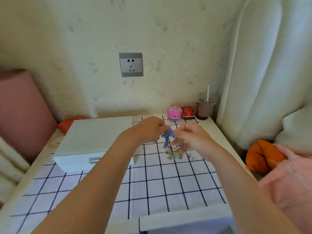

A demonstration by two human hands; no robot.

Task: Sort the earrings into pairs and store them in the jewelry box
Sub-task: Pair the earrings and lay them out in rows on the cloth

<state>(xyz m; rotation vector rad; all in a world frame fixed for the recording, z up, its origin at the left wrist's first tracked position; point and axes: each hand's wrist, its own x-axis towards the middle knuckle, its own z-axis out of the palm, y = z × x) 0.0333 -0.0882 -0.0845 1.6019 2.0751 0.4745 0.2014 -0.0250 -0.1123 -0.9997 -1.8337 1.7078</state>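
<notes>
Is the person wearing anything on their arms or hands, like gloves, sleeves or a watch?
No. The left hand and the right hand are bare: no gloves, and no ring shows, though the picture is too soft to rule out a thin one. Both forearms are uncovered down to the picture's lower edge, with no sleeve, cuff or watch in view.

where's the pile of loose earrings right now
In the head view, the earring pile lies on the checked cloth, right of the white jewelry box, just under the right hand.
</notes>
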